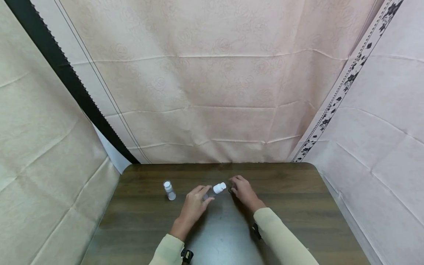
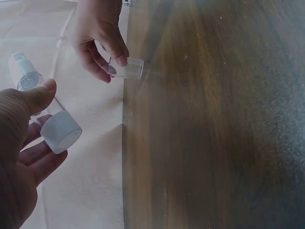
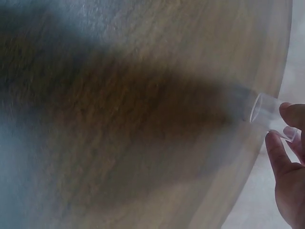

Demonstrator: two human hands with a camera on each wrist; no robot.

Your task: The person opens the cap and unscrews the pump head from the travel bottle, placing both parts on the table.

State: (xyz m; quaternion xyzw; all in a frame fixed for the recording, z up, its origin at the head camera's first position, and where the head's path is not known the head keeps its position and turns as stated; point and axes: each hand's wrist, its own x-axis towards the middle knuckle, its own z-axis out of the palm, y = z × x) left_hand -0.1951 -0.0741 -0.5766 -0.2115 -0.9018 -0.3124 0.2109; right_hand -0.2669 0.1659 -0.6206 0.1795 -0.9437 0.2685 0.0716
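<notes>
My left hand grips a small pump bottle round its clear body, between thumb and fingers. The bottle is tilted, its white pump top pointing right toward the other hand; its white base shows in the left wrist view. In my right hand is a clear, hollow cap, pinched between thumb and fingertips. Its open end faces away from the fingers in the right wrist view. The cap is apart from the pump top, a short way to its right. A second bottle with a white top stands left of my left hand.
A brown wood-grain table lies under both hands. Its far edge meets a pale hanging cloth. More cloth hangs at the left and at the right, close along the table's sides.
</notes>
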